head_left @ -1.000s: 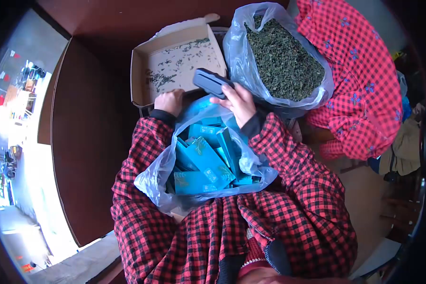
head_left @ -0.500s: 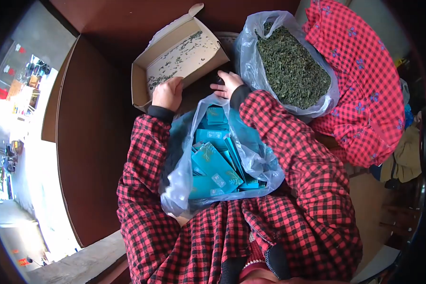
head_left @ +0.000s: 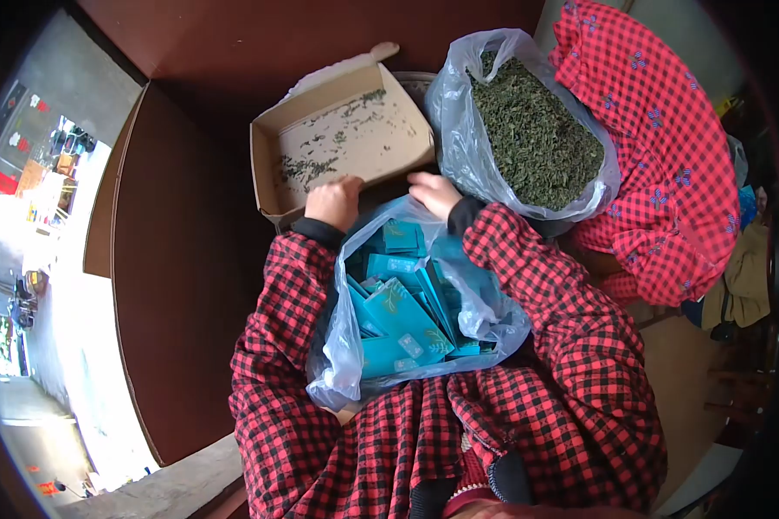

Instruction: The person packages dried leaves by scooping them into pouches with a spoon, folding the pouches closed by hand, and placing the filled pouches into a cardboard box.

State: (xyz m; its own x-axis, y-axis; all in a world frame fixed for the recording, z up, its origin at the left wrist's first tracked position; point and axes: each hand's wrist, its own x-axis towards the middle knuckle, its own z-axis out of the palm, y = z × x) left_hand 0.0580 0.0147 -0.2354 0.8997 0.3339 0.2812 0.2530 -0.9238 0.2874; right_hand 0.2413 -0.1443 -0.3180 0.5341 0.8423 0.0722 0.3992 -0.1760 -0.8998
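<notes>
My left hand (head_left: 333,204) is closed at the near wall of a shallow cardboard box (head_left: 355,147), its fingers curled over the edge. Dark dried leaf bits (head_left: 307,166) are scattered on the box floor. My right hand (head_left: 437,195) is close to the box's near right corner, fingers partly bent and pointing left, with nothing visible in it. Below both hands, a clear plastic bag (head_left: 337,368) sits open against my lap. Inside it lie several teal printed packets (head_left: 407,320), jumbled together.
Right of the box stands a plastic bag (head_left: 450,112) heaped with dried green leaves (head_left: 537,130). Red checked cloth (head_left: 658,164) bulges beside it. A tall brown cardboard panel (head_left: 169,285) rises on my left, with a bright room beyond.
The box has shifted toward me, its right end most of all. My right hand has come down and its spread fingers have drawn in. My left hand has followed the box's near edge.
</notes>
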